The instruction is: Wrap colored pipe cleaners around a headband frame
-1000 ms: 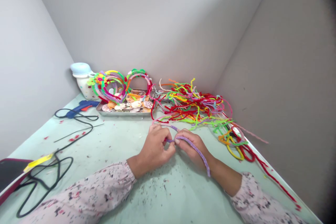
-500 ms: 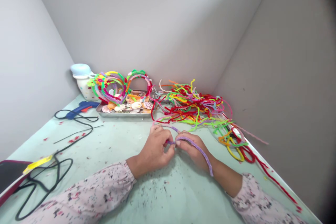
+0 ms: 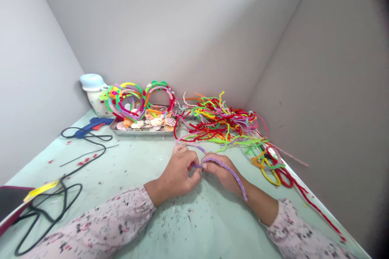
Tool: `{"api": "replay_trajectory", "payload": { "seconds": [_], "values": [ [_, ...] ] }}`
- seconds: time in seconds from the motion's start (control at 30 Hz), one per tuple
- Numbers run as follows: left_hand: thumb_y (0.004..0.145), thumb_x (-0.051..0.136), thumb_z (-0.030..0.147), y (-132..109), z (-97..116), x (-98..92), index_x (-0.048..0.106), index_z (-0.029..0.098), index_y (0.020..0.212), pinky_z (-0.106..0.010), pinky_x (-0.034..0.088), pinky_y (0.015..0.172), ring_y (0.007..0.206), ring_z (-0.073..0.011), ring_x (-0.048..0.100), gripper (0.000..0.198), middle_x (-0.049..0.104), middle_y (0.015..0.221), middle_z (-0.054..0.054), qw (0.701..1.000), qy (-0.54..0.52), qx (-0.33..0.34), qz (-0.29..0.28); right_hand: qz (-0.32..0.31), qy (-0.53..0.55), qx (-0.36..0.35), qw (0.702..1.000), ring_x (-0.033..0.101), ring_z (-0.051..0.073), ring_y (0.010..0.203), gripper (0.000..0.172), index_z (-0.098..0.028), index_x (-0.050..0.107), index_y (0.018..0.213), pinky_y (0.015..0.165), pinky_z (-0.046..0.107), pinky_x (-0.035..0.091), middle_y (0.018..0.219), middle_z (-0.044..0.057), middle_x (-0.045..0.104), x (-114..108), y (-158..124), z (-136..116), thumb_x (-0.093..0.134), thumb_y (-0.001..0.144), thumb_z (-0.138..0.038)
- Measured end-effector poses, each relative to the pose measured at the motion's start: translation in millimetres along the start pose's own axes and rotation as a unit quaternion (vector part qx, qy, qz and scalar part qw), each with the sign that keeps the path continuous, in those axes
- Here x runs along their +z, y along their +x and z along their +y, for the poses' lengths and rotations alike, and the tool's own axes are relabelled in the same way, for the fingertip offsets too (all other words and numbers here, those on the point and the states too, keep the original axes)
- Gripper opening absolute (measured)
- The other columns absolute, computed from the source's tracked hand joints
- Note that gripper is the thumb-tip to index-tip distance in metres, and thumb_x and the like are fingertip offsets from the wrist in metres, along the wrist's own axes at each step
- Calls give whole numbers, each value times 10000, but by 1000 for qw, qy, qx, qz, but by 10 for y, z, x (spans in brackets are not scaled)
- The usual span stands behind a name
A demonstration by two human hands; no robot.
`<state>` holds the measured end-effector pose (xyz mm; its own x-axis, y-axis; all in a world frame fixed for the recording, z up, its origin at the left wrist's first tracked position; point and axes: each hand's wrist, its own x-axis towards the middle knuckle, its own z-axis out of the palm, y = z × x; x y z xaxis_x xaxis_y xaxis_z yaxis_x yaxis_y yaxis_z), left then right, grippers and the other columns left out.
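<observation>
Both of my hands meet at the middle of the table, fingertips almost touching. My left hand [image 3: 184,168] is closed on a thin band, purple where it shows between the hands. A pink and purple curved band [image 3: 199,148] arcs behind the fingers; whether it is the same piece is hidden. My right hand [image 3: 223,172] pinches a purple pipe cleaner [image 3: 226,167] between thumb and fingers. Its long free end curves over the back of that hand to the wrist.
A metal tray [image 3: 142,132] holds seashells [image 3: 156,121] and colourful pipe-cleaner headbands [image 3: 129,101]. Right of it lies a tangled heap of pipe cleaners [image 3: 225,119]. A blue glue gun [image 3: 89,127], a black cord [image 3: 80,188] and a white jar [image 3: 97,97] are at left.
The whole view has shifted slightly. My hands keep nearly the same pose, and the purple pipe cleaner stays pinched with its end over the right wrist.
</observation>
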<state>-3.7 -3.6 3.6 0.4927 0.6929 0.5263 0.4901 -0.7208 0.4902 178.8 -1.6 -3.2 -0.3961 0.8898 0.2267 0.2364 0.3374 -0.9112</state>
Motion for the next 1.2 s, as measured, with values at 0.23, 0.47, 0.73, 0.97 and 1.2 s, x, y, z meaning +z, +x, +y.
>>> {"api": "replay_trajectory", "payload": {
  "seconds": [0.23, 0.47, 0.73, 0.97, 1.2],
  "values": [
    [711, 550, 147, -2, 4, -5, 509, 177, 739, -346, 353, 800, 716, -161, 457, 59, 483, 657, 14, 1000, 3, 5, -2, -16, 6, 4, 1000, 524, 128, 705, 145, -171, 628, 690, 695, 239, 397, 711, -8, 565, -20, 3, -13, 532, 798, -167],
    [712, 543, 146, 10, 4, 4, 496, 183, 730, -344, 359, 771, 692, -161, 459, 62, 479, 642, 16, 1000, 4, -22, 11, 4, 33, 6, 999, 514, 123, 684, 99, -168, 635, 742, 659, 232, 404, 722, -7, 562, -9, 1, 30, 569, 807, -202],
    [720, 544, 166, 16, 8, 8, 491, 189, 714, -350, 370, 769, 686, -164, 459, 58, 483, 647, 10, 999, 2, -27, 17, 6, 19, -8, 1000, 531, 129, 692, 130, -171, 645, 749, 674, 242, 415, 727, 0, 577, -25, -8, 17, 539, 820, -197],
    [710, 542, 145, 7, 8, 13, 493, 187, 721, -346, 365, 766, 690, -164, 462, 65, 483, 641, 14, 1000, 8, -15, 11, 2, 14, 4, 1000, 535, 132, 710, 138, -171, 635, 743, 682, 241, 412, 737, 2, 585, -11, 3, 43, 520, 816, -193],
    [717, 534, 153, 4, 12, 12, 500, 185, 721, -347, 358, 784, 707, -166, 460, 47, 485, 648, 10, 1000, 19, 9, 7, -19, 20, 28, 999, 518, 124, 680, 135, -164, 621, 718, 657, 237, 399, 706, -12, 572, -18, 8, 19, 513, 798, -175]
  ]
}}
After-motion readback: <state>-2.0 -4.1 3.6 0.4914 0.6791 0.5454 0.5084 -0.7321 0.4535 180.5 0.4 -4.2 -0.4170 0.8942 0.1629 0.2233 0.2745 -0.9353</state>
